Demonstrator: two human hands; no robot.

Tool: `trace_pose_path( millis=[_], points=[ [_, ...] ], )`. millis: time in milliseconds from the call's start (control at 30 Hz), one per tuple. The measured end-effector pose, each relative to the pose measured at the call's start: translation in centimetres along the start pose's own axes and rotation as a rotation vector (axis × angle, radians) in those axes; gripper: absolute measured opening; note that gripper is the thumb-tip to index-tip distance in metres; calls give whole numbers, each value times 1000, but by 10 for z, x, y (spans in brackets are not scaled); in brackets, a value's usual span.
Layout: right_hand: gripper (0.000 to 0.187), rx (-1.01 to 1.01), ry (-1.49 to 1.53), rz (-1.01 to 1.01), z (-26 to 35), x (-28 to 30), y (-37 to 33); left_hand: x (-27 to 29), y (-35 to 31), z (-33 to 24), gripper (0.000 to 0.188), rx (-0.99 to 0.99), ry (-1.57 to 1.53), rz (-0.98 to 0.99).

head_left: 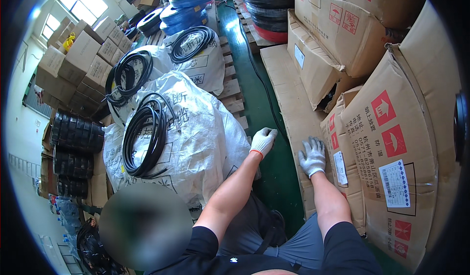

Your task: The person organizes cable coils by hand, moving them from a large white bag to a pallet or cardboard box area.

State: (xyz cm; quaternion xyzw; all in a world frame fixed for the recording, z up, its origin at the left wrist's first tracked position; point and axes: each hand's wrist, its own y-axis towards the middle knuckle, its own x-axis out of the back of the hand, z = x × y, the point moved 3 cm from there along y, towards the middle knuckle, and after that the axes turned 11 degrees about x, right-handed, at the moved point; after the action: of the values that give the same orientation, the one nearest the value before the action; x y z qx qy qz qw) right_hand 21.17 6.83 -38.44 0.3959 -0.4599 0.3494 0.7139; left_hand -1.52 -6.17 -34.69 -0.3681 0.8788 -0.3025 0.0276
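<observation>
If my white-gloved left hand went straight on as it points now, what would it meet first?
The left hand would probably meet the long, thin black cable first, though depth is unclear.

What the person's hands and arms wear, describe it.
The left hand wears a whitish fabric glove with an orange-red cuff edge; the right hand wears a greyish-white glove. Short black sleeves leave both forearms bare.

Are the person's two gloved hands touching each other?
Apart. The head view shows a strip of green floor and the edge of the brown cardboard between the left hand and the right hand.
</observation>
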Motion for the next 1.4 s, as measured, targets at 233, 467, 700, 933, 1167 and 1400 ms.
trace_pose_path(
  millis=[233,467,700,933,1167,1400],
  points=[
    [51,0,7,-3,-1,2,-1,-6,3,2,33,18,5,13],
    [51,0,8,-7,-2,1,-1,-6,3,-1,34,12,37,4],
    [52,7,13,-18,-1,1,3,-6,7,-4,35,-1,19,2],
    [52,-2,14,-21,2,8,0,-3,6,-6,42,-34,-177,-50],
    [51,-8,27,12,1,0,-9,45,29,-3,58,-107,-931,-212],
    [50,26,-12,-18,-7,0,4,47,26,29,87,200,-1217,-233]
  ],
)
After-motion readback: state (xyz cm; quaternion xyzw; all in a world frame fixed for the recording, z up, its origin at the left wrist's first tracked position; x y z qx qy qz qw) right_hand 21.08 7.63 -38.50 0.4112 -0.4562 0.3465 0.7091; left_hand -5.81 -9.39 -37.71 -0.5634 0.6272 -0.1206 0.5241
